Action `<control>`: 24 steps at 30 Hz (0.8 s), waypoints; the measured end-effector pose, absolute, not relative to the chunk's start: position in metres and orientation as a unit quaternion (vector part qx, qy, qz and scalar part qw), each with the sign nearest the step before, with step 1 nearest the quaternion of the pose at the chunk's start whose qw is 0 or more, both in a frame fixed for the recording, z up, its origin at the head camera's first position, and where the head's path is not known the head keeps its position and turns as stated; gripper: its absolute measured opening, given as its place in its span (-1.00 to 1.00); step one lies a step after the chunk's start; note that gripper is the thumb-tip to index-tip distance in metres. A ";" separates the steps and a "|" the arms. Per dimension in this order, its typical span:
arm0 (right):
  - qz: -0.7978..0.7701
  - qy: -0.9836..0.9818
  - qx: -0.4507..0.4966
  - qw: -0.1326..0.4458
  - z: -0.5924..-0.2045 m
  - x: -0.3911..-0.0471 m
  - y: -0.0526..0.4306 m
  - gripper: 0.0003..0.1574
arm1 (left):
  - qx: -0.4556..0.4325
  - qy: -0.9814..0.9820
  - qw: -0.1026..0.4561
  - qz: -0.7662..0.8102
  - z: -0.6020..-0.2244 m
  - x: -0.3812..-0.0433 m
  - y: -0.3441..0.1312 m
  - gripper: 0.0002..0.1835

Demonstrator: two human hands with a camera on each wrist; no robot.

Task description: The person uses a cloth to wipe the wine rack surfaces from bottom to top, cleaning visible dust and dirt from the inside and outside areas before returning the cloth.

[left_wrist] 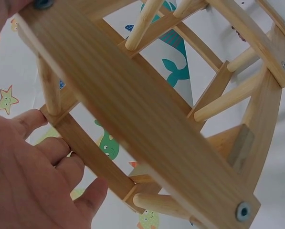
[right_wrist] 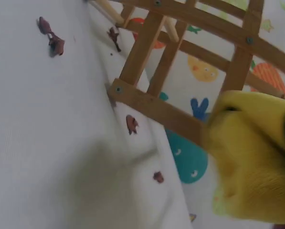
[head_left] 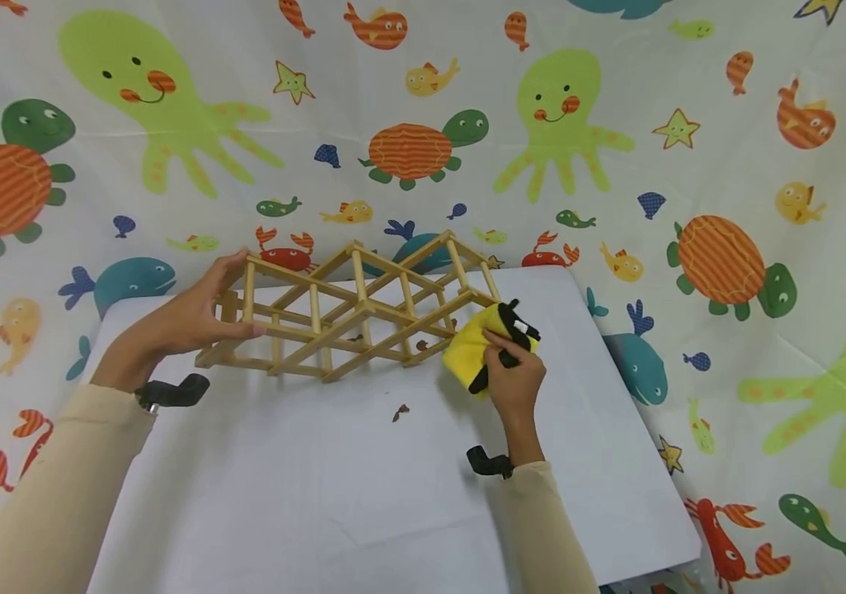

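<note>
My left hand grips the left end of a folding wooden lattice rack, thumb along the front and fingers behind. In the left wrist view, its fingers reach the end slats of the rack. The rack stands spread out at the back of the white table. My right hand pinches a yellow cloth with black edging against the rack's right end. In the right wrist view, the cloth looks blurred and overlaps a slat.
Brown dried-leaf bits lie on the white tabletop before the rack, with more crumbs under and beside its right end. A sea-animal printed sheet hangs right behind the table.
</note>
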State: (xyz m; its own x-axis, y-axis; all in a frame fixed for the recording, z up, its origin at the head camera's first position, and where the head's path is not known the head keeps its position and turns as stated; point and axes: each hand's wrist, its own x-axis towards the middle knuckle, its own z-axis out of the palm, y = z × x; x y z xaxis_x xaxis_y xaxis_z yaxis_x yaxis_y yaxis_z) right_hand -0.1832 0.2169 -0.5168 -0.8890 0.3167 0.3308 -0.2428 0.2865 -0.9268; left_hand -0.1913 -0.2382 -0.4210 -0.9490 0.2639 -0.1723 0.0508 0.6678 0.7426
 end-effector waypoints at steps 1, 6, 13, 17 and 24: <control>0.601 -0.758 -0.022 0.251 -0.515 -0.184 0.217 -0.70 | 0.088 0.903 0.134 0.398 -0.420 -0.192 -0.238 0.39; 0.642 -0.708 0.038 0.292 -0.509 -0.196 0.220 -0.65 | 0.083 0.903 0.136 0.398 -0.419 -0.192 -0.238 0.38; 0.573 -0.787 0.003 0.228 -0.508 -0.211 0.237 -0.64 | 0.084 0.901 0.138 0.403 -0.422 -0.192 -0.236 0.38; 0.537 -0.806 -0.090 0.233 -0.511 -0.210 0.253 -0.59 | 0.085 0.902 0.145 0.398 -0.422 -0.192 -0.235 0.38; 0.611 -0.755 0.089 0.222 -0.482 -0.213 0.242 -0.68 | 0.084 0.901 0.138 0.402 -0.422 -0.193 -0.238 0.38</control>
